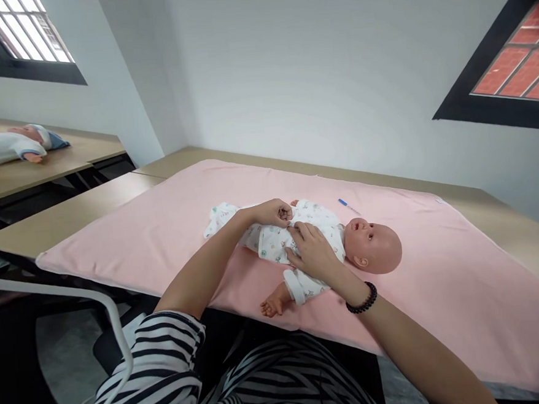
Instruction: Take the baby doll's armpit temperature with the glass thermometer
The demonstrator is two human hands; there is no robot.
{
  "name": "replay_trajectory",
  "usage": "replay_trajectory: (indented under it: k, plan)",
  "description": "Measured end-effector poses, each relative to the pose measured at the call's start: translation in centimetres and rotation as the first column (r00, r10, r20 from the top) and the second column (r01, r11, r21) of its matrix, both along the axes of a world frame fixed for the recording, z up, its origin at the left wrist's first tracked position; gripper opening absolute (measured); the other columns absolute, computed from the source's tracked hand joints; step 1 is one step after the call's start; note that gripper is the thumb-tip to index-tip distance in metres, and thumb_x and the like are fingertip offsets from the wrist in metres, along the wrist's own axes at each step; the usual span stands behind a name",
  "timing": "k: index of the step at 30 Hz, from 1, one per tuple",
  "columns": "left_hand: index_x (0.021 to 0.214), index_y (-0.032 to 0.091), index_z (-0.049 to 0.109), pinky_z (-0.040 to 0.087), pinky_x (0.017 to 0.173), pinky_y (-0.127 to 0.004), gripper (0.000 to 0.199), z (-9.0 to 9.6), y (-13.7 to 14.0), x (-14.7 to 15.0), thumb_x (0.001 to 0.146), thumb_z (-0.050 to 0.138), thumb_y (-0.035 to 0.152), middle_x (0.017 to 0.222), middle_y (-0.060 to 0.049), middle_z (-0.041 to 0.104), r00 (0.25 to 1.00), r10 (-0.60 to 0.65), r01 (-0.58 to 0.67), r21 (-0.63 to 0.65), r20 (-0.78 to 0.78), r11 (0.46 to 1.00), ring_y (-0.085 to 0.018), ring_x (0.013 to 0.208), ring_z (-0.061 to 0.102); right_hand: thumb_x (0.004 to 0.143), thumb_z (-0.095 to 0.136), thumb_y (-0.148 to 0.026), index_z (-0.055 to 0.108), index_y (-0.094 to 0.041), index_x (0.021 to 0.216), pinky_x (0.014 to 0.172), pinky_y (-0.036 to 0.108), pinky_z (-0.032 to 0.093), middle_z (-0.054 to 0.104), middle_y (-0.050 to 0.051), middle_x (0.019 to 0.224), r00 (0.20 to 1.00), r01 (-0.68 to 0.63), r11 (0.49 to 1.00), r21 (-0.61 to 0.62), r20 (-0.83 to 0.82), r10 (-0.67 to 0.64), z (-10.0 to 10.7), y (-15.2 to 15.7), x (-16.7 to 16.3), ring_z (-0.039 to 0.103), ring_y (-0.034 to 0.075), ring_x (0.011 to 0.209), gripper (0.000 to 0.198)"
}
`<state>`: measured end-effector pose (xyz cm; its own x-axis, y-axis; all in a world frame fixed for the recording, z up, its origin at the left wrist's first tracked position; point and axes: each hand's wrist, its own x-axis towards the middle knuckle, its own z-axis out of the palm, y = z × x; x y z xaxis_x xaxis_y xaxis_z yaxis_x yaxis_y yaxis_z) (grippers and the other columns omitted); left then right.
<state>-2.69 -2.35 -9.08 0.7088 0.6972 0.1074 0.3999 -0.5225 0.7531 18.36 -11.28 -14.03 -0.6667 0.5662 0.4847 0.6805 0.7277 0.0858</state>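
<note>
A bald baby doll [378, 248] lies on its back on a pink blanket [442, 300], head to the right. It wears a white printed shirt [272, 243], and its lower body is in matching white printed cloth [223, 215]. Over the doll's middle, my left hand [274, 213] is closed, its curled fingers at the front of the shirt; their tips are partly hidden. My right hand [314, 251], below a black bead bracelet [363, 299], rests on the doll's chest with bent fingers and the thumb apart. One doll hand [272, 306] sticks out of a cuffed sleeve near the blanket's front edge.
A blue-capped pen [343, 202] lies on the blanket beyond the doll. The wooden table [496, 211] meets a white wall. On another table at the left lies a second doll [20, 144] in white clothes and a cap. A white curved bar [105, 299] stands at lower left.
</note>
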Motion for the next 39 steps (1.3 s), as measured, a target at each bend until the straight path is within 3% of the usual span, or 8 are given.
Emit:
replay_trajectory:
  k: [6,14,28,39]
  plan:
    - [0.080,0.012,0.070,0.039,0.063,-0.026,0.018,-0.9,0.9,-0.6,0.074,0.071,0.029,0.071,-0.001,0.059,0.999,-0.008,0.009,-0.016,0.041,1.000,-0.011,0.066,0.048,0.097,0.052,-0.035,0.058,-0.005,0.132,0.099,0.046,0.043,0.059,0.021,0.126,1.000,-0.008,0.999,0.038,0.020,0.007,0.0,0.0,0.0,0.051,0.034,0.114,0.046]
    - [0.080,0.015,0.068,0.039,0.063,-0.024,0.013,-1.8,1.9,-0.8,0.072,0.073,0.025,0.071,0.002,0.057,0.995,-0.073,0.075,-0.025,0.073,0.997,-0.010,0.065,0.049,0.098,0.051,-0.034,0.056,-0.006,0.134,0.099,0.046,0.042,0.059,0.021,0.128,0.999,0.033,0.998,0.051,0.026,-0.035,-0.1,-0.2,-0.1,0.051,0.034,0.115,0.046]
    - [0.082,0.016,0.067,0.037,0.062,-0.026,0.012,-1.6,1.7,-1.0,0.075,0.071,0.025,0.070,0.002,0.052,0.998,-0.066,0.067,-0.068,0.013,0.995,-0.011,0.065,0.046,0.101,0.046,-0.034,0.051,-0.007,0.143,0.100,0.047,0.042,0.058,0.021,0.133,0.999,-0.009,1.000,0.026,0.031,0.008,0.0,-0.2,0.4,0.051,0.034,0.117,0.050]
    - [0.084,0.013,0.070,0.036,0.063,-0.025,0.026,-0.9,1.0,-1.0,0.075,0.076,0.037,0.069,0.003,0.053,0.999,-0.022,0.026,-0.116,0.028,0.993,-0.011,0.065,0.045,0.099,0.050,-0.034,0.057,-0.006,0.136,0.098,0.046,0.044,0.060,0.021,0.130,1.000,0.001,0.996,0.090,0.007,-0.001,-0.4,-0.2,0.2,0.053,0.034,0.114,0.047]
